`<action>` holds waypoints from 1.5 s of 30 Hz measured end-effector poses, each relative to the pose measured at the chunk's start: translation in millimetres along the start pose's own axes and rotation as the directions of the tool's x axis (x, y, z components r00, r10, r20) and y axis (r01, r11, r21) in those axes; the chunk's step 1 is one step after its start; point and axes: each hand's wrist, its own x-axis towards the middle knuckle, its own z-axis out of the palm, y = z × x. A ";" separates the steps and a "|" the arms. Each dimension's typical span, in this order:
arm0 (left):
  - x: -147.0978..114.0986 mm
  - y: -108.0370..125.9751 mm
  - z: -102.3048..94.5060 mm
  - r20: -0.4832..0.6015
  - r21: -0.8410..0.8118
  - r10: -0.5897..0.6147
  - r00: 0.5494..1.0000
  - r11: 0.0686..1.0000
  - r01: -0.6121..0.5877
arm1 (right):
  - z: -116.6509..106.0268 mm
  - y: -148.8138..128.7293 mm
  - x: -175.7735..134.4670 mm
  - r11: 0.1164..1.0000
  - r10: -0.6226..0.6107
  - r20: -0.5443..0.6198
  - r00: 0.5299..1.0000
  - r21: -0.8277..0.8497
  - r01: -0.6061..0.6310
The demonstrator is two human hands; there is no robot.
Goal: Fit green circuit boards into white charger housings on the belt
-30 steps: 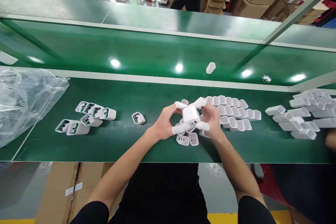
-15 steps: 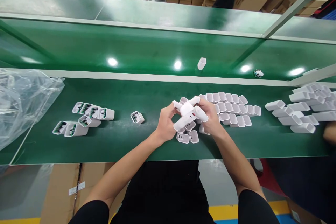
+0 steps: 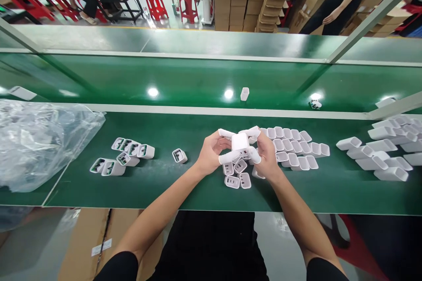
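Note:
Between my two hands is a white charger housing [image 3: 240,141], a boxy plastic shell with a port face turned down toward the table. My left hand [image 3: 210,153] pinches it from the left, and my right hand [image 3: 266,153] grips its right side. White finger covers sit on the thumbs and forefingers. Just below the hands lie several white end pieces with port slots [image 3: 232,181]. To the left stands a single white housing with a circuit board inside [image 3: 180,156]. Rows of hollow white shells [image 3: 296,146] lie close to my right hand, which partly hides them.
Farther left is a group of board-filled housings [image 3: 113,167], beside a clear plastic bag [image 3: 42,145]. More white shells [image 3: 384,162] are piled at the far right. A metal rail [image 3: 198,109] runs behind; beyond it stand one shell [image 3: 244,94] and a small part [image 3: 315,104].
The view has tilted upward, showing more of the room. In my hands the charger housing has turned, so its port face points lower and its plain side shows. Both hands keep hold.

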 end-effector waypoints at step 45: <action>200.4 -5.3 -20.5 -0.430 0.790 0.063 0.901 0.509 0.342 | -186.2 104.0 124.5 0.185 0.709 -0.306 0.635 -0.788 -0.587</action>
